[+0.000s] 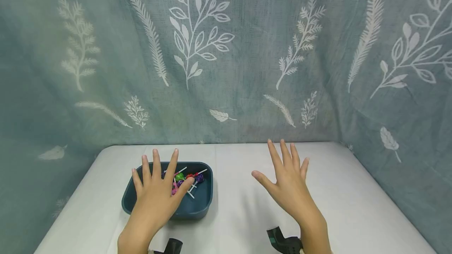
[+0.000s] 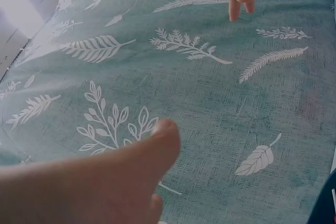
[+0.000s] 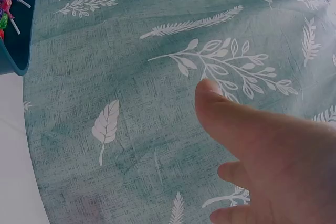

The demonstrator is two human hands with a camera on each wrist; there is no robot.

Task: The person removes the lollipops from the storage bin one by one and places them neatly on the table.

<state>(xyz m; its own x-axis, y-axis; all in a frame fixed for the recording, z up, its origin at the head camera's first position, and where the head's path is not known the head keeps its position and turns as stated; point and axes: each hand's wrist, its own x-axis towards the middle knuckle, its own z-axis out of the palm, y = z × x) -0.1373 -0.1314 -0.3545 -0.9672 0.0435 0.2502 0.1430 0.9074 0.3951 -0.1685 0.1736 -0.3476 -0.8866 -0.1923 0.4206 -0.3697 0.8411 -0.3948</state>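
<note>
My left hand [image 1: 155, 195] is held with fingers spread, overlapping the left part of a dark blue bin [image 1: 192, 211] in the head view. Inside the bin lie several lollipops [image 1: 180, 176] with white sticks and shiny green, red, purple and pink wrappers; some are hidden behind the hand. To the right of the bin, my right hand [image 1: 290, 183] is raised over the white table with its fingers spread and nothing in it. The right wrist view shows its thumb [image 3: 215, 103] stretched out, and the bin's lollipops [image 3: 6, 11] at the upper left.
A white table [image 1: 233, 230] carries the bin on its left half. Behind and beside it hangs a green-grey cloth [image 1: 247, 69] with white leaf prints. Black wrist mounts [image 1: 287, 242] show below the hands.
</note>
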